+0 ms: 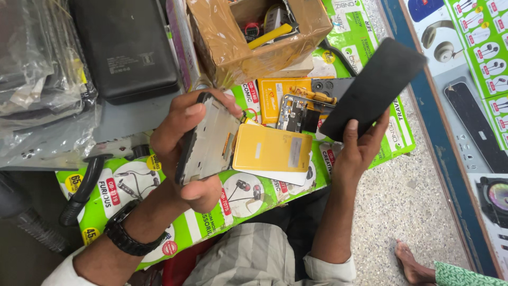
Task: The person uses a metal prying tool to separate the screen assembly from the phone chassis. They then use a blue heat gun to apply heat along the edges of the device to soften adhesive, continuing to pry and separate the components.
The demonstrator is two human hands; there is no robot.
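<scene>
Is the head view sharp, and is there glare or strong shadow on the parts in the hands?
Head view: mostly sharp; even, soft light without hard shadows; the black panel in the right hand looks matte, no glare; the phone frame in the left hand shows only faint sheen.

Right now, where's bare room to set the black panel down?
Free: green poster strip right of the cardboard box; poster corner below the left hand, beside the black hose. Crowded: middle, with yellow battery, circuit board and orange parts. Right hand holds the black panel.
</scene>
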